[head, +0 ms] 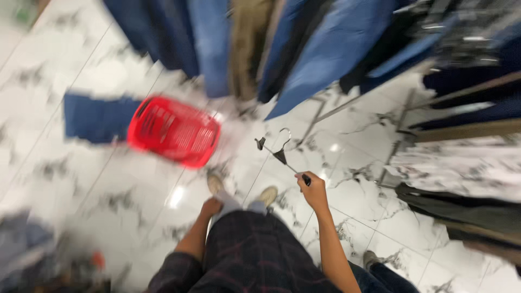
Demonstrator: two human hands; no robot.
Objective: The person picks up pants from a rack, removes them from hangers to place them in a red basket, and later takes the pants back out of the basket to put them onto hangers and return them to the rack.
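Gripping an empty clip hanger [278,153] in our closed right hand [310,189], left hand [210,206] loosely curled and empty, red basket [175,131] on the floor [108,190] ahead.

We see a glossy floor [130,184] of white marble-look tiles that reflects the lamps. The red basket [175,130] looks like smooth plastic with slots. The hanger [279,152] has a thin metal hook and dark clips. The hanging trousers [325,49] are matt denim cloth.

No packages, labels, signs or screens discernible; frame motion-blurred, fine detail on hanging garments unreadable.
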